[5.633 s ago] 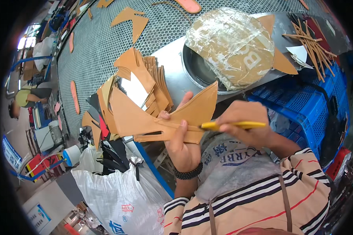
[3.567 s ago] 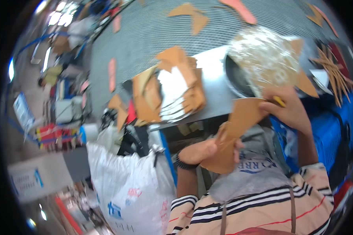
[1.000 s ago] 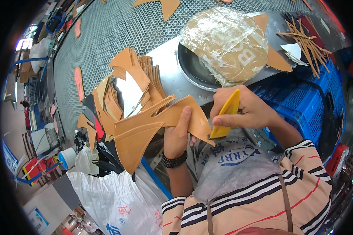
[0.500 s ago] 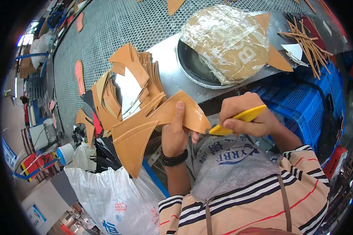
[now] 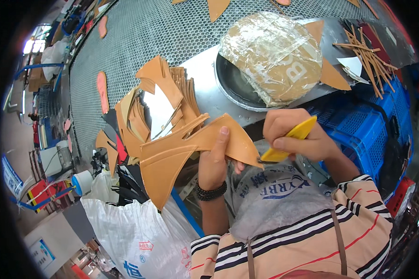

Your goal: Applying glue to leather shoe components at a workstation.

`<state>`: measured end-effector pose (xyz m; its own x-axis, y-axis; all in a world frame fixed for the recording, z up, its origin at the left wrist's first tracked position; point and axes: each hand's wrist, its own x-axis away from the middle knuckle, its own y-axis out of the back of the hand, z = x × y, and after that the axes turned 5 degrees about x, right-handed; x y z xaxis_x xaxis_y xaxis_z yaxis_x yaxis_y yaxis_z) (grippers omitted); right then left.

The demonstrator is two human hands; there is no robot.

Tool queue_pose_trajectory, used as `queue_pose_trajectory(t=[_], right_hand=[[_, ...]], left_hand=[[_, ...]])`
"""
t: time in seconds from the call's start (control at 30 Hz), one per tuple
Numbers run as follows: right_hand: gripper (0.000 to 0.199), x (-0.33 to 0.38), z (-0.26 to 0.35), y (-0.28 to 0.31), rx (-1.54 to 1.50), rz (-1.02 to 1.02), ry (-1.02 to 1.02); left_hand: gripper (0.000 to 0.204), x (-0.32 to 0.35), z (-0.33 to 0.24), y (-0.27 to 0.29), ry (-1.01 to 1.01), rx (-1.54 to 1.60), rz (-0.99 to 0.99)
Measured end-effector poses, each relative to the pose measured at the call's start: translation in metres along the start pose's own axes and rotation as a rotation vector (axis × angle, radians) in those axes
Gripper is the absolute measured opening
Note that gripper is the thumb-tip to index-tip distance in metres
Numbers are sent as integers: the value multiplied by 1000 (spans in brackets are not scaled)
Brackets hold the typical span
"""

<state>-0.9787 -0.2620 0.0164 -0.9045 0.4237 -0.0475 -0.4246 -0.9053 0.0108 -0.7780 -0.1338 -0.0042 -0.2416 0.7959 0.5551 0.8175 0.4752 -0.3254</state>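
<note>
My left hand (image 5: 214,169) pinches a tan leather shoe-upper piece (image 5: 165,162), thumb on top and fingers curled beneath its right part. The piece has a curved stitched-looking line and a slit, and it tapers to a point at the right. In my right hand (image 5: 293,135) is a yellow flat-handled brush (image 5: 300,130), held at a slant. Its small dark tip meets the pointed right end of the leather. Beyond my left hand stands a stack of similar tan pieces (image 5: 184,93), with a white sheet (image 5: 159,109) among them.
A metal bowl (image 5: 223,86) sits ahead, partly covered by a tape-wrapped cardboard disc (image 5: 279,56). Thin tan strips (image 5: 370,60) lie at the far right above a blue crate (image 5: 358,135). Perforated metal mesh (image 5: 139,37) tops the bench. A white sack (image 5: 125,232) stands at lower left.
The whole view has shifted, so things appear slightly right and lower. The brush handle has tilted more upright, with its tip still at the leather's pointed end. Both hands keep their holds.
</note>
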Motion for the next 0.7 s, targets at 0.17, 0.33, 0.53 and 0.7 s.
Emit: queue_pose_trajectory(t=[0.17,0.33,0.53,0.7], right_hand=[[10,-11,2,-6,-231,-410,75],[10,-19,-4,3,-249,-523,159],[8,-22,4,-2,-244,-502,145],[15,-13,-14,7,-158,-543,208]], left_hand=[[38,-1,-8,5,35,-117,192],[29,-6,-40,10,-171,-287,172],[27,-77,-175,35,-475,-472,232],[12,-182,-244,114,-581,-43,-167]])
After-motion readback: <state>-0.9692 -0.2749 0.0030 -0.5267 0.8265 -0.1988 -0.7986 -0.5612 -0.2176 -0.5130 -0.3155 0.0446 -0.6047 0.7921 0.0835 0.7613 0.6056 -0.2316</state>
